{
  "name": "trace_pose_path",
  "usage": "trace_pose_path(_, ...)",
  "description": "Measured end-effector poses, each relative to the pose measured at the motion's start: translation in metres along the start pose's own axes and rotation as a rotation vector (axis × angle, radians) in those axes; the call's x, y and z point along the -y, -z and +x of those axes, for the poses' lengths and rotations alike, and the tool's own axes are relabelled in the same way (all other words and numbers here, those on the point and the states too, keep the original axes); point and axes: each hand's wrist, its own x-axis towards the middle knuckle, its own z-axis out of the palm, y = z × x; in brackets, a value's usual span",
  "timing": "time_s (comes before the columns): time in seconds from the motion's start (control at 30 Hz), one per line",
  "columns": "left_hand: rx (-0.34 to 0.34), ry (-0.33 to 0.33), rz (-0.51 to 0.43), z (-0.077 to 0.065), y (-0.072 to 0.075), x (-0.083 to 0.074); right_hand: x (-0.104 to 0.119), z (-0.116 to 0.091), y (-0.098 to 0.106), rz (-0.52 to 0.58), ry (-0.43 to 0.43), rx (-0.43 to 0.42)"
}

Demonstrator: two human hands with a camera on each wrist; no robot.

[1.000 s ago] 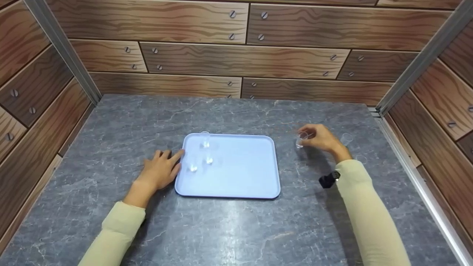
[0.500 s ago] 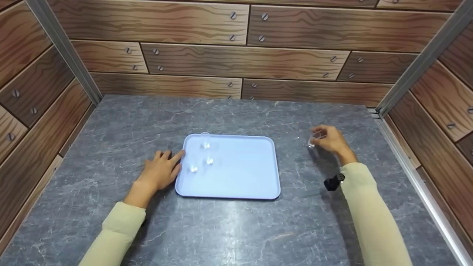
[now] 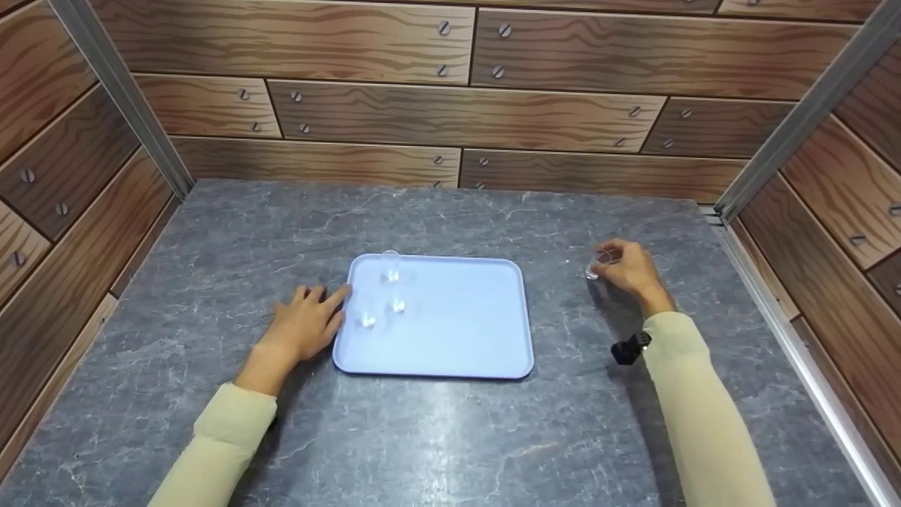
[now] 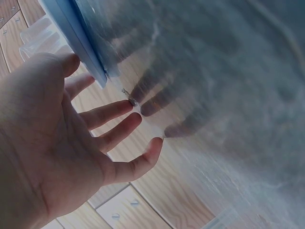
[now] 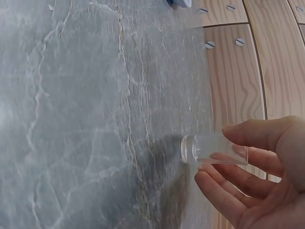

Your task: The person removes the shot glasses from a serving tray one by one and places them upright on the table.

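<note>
My right hand [image 3: 626,269] pinches a small clear shot glass [image 5: 209,149] between thumb and fingers, right of the tray. The glass stands roughly upright with its thick base down. Whether that base touches the table cannot be told. On the left half of a light blue tray [image 3: 461,317] are three similar clear glasses: one at the back [image 3: 391,271], one in the middle [image 3: 399,304] and one toward the front left [image 3: 367,320]. My left hand [image 3: 303,327] lies at the tray's left edge, fingers spread, with thumb and index finger against the rim; it grips nothing.
The grey marbled table [image 3: 450,436] is bounded by wood-patterned walls [image 3: 450,113] at the back and sides. Metal posts [image 3: 809,105] stand at the back corners. A black wrist device [image 3: 628,348] hangs by the right sleeve.
My right hand has moved a little to the right with the glass, mostly in the first half second. My left hand, the tray and the glasses on it have kept their places.
</note>
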Motion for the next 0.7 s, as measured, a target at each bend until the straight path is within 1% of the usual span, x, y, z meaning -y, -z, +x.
trace_pose_path(0.3,0.004,0.005,0.007,0.001,0.001,-0.001,0.001,-0.002,-0.004,-0.018,0.007,-0.036)
trace_pose_path(0.4,0.008,0.001,0.015,0.001,0.002,-0.002,0.004,-0.003,-0.003,-0.023,-0.02,-0.02)
trace_pose_path(0.53,0.008,0.003,0.015,0.0,0.002,-0.002,0.017,-0.005,0.0,-0.046,-0.045,0.015)
trace_pose_path(0.7,0.003,0.011,0.007,-0.001,0.001,-0.001,0.038,-0.006,0.004,-0.1,0.014,-0.014)
